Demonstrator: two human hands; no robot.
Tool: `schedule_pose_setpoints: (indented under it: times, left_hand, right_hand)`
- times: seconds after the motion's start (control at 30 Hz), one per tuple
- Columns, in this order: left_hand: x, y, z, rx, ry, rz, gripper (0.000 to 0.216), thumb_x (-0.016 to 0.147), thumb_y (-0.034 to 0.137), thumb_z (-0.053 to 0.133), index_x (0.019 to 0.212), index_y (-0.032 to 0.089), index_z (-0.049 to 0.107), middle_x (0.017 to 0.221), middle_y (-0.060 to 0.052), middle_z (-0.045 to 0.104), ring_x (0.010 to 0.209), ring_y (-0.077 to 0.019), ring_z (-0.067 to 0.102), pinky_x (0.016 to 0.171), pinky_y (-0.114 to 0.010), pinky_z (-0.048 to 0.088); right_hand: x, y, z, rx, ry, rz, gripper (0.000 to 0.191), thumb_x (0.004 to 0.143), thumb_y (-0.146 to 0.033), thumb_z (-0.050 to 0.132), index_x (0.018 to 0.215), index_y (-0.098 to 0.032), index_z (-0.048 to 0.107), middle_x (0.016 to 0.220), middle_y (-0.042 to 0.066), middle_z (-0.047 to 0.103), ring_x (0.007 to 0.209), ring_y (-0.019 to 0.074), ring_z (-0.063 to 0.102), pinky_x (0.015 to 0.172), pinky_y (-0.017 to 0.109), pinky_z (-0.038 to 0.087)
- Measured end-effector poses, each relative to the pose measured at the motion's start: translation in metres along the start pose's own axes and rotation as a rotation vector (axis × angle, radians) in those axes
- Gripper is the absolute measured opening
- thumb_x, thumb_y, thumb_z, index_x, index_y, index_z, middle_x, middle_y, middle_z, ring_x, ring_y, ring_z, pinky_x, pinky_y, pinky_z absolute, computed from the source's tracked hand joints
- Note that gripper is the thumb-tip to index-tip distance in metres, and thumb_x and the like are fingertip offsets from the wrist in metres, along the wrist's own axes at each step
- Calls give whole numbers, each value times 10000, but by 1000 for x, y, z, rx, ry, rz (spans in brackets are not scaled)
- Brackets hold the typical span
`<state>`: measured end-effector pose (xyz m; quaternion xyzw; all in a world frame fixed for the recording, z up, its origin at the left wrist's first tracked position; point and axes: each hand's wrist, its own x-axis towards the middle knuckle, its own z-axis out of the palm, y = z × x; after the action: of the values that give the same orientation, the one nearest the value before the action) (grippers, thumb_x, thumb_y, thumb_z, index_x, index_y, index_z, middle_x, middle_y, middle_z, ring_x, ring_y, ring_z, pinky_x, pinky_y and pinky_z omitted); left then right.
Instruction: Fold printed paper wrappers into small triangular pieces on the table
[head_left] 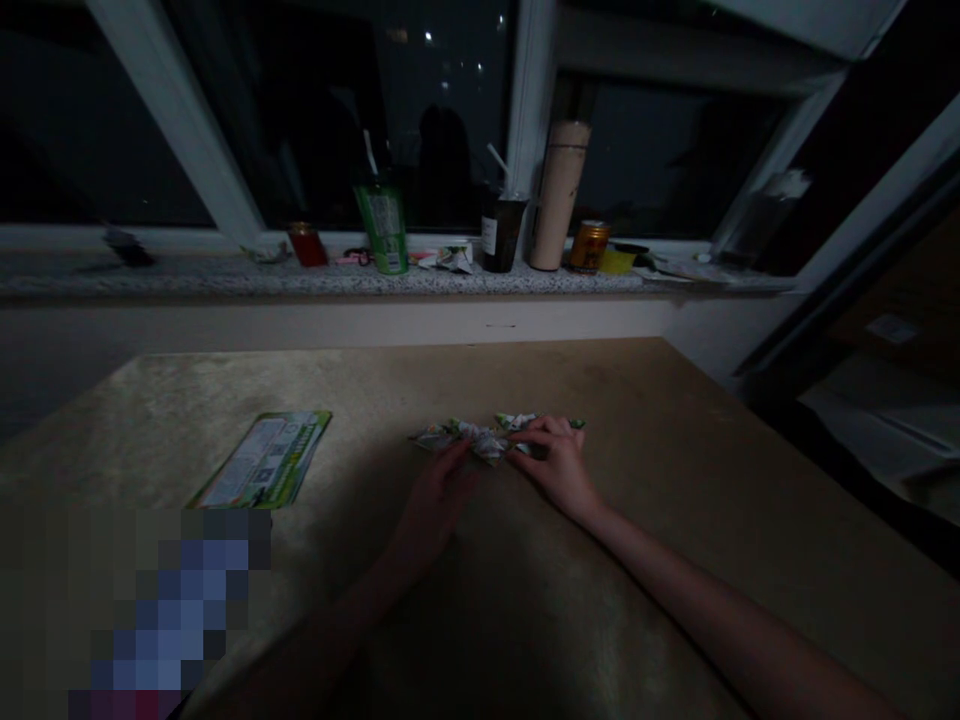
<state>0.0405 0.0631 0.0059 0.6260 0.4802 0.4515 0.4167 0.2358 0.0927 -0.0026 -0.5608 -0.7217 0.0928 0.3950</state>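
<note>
A small folded paper piece [484, 437] with green and white print lies on the tan table [675, 470], a little past the middle. My left hand [433, 503] reaches to its near left side, fingertips pinched on its edge. My right hand [555, 464] rests on the right half of it, fingers curled and pressing down. The room is dim, so the folds are hard to make out.
A flat green and white leaflet [262, 461] lies on the table to the left. On the stone windowsill [187, 277] behind stand a green cup with a straw [384, 227], a dark cup [501, 233], a tall beige bottle [559, 196], two cans and scraps. A blurred patch covers the lower left.
</note>
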Motion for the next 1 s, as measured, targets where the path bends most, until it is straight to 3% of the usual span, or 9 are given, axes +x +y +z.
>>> schedule_pose_setpoints:
  times: [0.3, 1.0]
  left_hand:
    - [1, -19, 1, 24, 34, 40, 330, 812, 282, 562, 1136, 231, 602, 1259, -72, 469, 1199, -242, 442, 1026, -381, 324]
    - [-5, -17, -2, 139, 6, 89, 372, 854, 283, 491, 1216, 202, 523, 1299, -91, 463, 1203, -248, 453, 1025, -433, 348]
  right_hand:
    - [-1, -2, -2, -25, -8, -16, 155, 737, -304, 717, 892, -297, 716, 947, 34, 603, 953, 236, 497, 810, 365, 270]
    - [-6, -6, -2, 5, 78, -93, 152, 767, -325, 692, 912, -277, 689, 927, 18, 621, 926, 220, 510, 823, 373, 276]
